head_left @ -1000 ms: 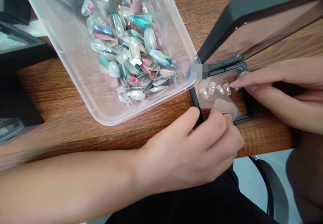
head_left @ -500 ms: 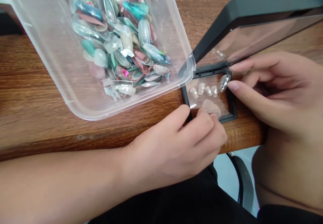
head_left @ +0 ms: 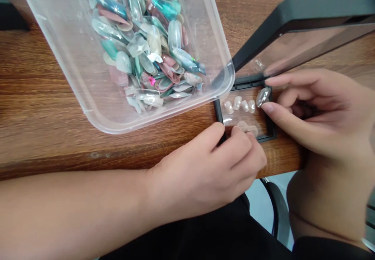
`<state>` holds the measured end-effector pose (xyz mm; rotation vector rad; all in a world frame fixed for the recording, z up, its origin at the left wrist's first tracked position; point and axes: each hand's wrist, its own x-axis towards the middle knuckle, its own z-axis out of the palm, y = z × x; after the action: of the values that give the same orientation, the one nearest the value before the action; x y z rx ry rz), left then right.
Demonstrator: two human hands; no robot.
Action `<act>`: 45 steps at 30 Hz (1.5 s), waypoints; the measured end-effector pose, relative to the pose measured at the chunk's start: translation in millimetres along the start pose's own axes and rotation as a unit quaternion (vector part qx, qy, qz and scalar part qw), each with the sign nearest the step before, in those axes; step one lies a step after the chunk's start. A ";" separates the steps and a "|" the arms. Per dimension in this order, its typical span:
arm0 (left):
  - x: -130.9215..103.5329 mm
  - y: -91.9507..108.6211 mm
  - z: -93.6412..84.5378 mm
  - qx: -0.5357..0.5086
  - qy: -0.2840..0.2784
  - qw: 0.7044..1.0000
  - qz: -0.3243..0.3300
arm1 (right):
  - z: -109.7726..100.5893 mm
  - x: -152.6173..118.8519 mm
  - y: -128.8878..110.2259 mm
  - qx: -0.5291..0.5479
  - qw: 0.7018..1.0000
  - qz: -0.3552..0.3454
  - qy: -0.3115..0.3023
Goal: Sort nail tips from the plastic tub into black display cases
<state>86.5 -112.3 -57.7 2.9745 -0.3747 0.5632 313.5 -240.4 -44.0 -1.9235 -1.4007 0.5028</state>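
Observation:
A small black-framed case (head_left: 271, 138) with a clear window lies at the table edge. Its lid (head_left: 293, 11) stands raised on the hinge. Inside, several small clear fake nails (head_left: 245, 105) form a row, with a larger silver fake nail (head_left: 263, 97) at the right end. My left hand (head_left: 216, 162) has its fingers curled on the near left edge of the case, fingertips partly hidden. My right hand (head_left: 319, 111) is at the right side: its thumb touches the silver nail, while the forefinger reaches the hinge, apart from the thumb.
A clear plastic tub (head_left: 102, 129) full of loose teal, pink and clear fake nails (head_left: 149, 49) stands left of the case, close to the lid. Wooden table (head_left: 38, 95) lies beneath. A chair's black armrest (head_left: 278, 213) shows below the table edge.
The view has shifted slightly, so the tub and case appear further right. My right thumb has slid down a little along the silver nail. My left hand still rests on the case.

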 end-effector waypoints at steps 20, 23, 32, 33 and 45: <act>-2.4 0.4 -0.1 0.012 0.002 1.000 -0.009 | -3.6 -2.0 -5.3 -0.097 0.993 -0.067 -0.017; -2.1 -0.7 2.0 -0.008 -0.004 1.000 -0.019 | -4.1 -1.5 -4.3 -0.102 0.992 -0.072 -0.022; 0.0 -2.6 0.6 -0.030 -0.023 0.999 -0.014 | -3.7 -1.0 -6.4 -0.109 0.992 -0.065 -0.020; 0.2 -2.9 0.2 -0.031 -0.026 0.999 -0.012 | -3.4 -1.1 -6.7 -0.112 0.991 -0.066 -0.018; 1.3 -3.3 -2.9 -0.019 -0.059 0.998 -0.013 | -2.7 1.8 -3.2 -0.149 0.979 -0.135 -0.043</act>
<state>87.5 -109.0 -54.6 2.9795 -0.3506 0.3761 313.8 -238.9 -39.7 -1.9134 -1.8484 0.2583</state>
